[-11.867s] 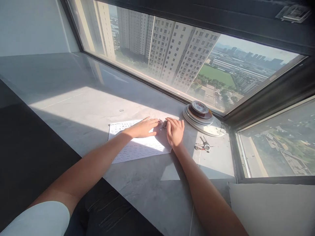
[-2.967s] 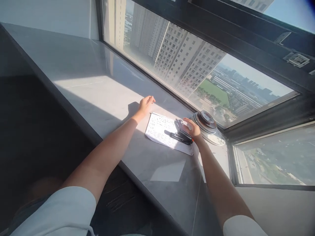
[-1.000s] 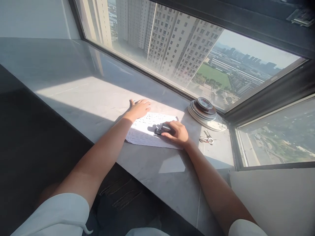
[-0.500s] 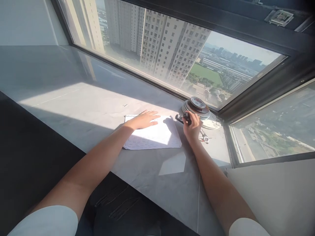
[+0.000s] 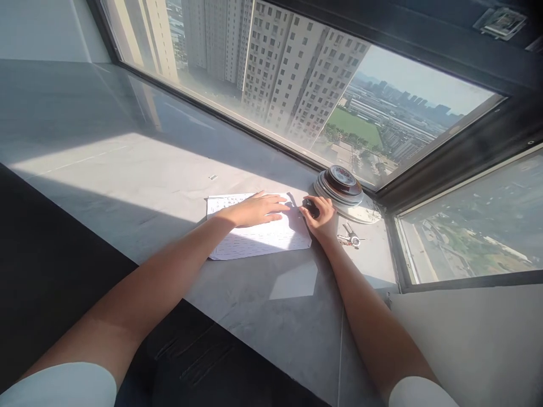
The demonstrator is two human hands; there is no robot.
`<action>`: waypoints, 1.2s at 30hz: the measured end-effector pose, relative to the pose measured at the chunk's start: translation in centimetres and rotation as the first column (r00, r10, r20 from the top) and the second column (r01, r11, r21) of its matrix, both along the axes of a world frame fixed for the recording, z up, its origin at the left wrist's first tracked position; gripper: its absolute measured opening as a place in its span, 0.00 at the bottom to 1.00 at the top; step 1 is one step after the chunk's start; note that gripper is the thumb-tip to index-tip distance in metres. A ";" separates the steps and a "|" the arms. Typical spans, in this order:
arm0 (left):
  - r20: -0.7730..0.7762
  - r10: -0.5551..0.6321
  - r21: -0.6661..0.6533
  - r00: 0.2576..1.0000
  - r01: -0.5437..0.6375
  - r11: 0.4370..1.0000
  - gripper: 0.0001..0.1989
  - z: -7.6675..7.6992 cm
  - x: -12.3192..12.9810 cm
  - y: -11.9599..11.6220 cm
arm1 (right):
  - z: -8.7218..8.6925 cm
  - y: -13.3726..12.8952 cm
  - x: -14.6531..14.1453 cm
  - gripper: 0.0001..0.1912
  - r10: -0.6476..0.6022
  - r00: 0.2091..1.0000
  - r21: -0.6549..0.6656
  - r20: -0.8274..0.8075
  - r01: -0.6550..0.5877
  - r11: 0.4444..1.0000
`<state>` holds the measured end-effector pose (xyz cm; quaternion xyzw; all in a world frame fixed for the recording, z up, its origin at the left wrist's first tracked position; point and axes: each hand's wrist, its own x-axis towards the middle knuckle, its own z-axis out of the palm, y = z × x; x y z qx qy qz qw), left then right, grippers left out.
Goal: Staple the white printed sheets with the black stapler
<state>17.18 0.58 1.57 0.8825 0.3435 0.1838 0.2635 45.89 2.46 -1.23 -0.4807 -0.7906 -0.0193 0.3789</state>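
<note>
Printed paper sheets lie in a loose stack on the grey stone sill, partly in sunlight. My left hand rests flat on them, fingers spread and pointing right, covering part of the print. At the sheets' right edge, my right hand is closed around a small black stapler, its lower part hidden by the fingers. I cannot tell whether a sheet is inside its jaws. Just right of that hand lies a wristwatch.
Behind my right hand, stacked plates stand in the window corner. The large window runs along the back, its dark frame at upper right. A small light-coloured item lies on the sill.
My right hand has brought the stapler left and slightly down to the edge of the sheets. The sheets have shifted slightly left, and my left hand has slid right over them.
</note>
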 end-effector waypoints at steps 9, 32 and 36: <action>-0.178 -0.093 -0.060 0.980 0.084 0.995 0.25 -0.4 0.8 -0.1 | 0.8 -0.9 -1.6 0.28 0.065 0.997 -0.012 -0.033 -0.065 0.998; -0.163 -0.022 -0.172 0.986 -0.007 0.985 0.25 -0.4 -0.6 -0.2 | -0.4 0.8 -1.4 0.21 0.060 0.990 -0.072 -0.130 -0.070 0.995; -0.164 -0.030 -0.200 0.986 -0.004 0.980 0.25 0.0 -1.0 -0.4 | -0.8 1.8 1.2 0.18 0.020 0.992 -0.117 -0.122 -0.035 0.993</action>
